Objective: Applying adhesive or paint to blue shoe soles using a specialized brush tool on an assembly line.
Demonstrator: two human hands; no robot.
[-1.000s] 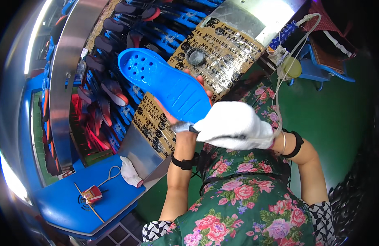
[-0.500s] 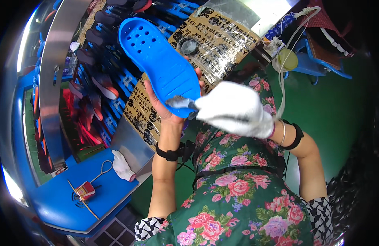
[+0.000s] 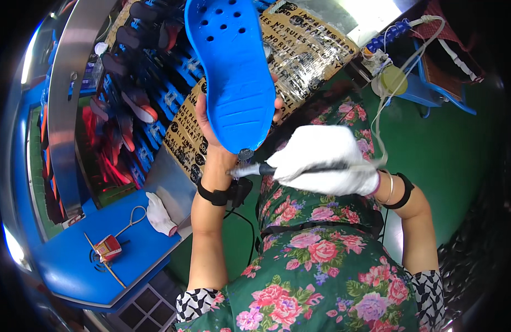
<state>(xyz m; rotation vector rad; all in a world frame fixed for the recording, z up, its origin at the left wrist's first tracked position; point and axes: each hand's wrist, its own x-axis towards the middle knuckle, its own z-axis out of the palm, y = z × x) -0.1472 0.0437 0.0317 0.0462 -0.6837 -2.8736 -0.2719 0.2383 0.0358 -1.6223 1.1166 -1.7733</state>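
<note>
A cradling grip is formed from beneath by the bare left hand, palm up, with the left thumb laid along its left side and the fingertips curled up at its right. Below this grip, the left wrist is held nearly straight, in line with the raised left forearm. Lower and to the right of the grip, the gloved right hand is clenched and pointed leftward, while the right forearm is angled out beyond it.
</note>
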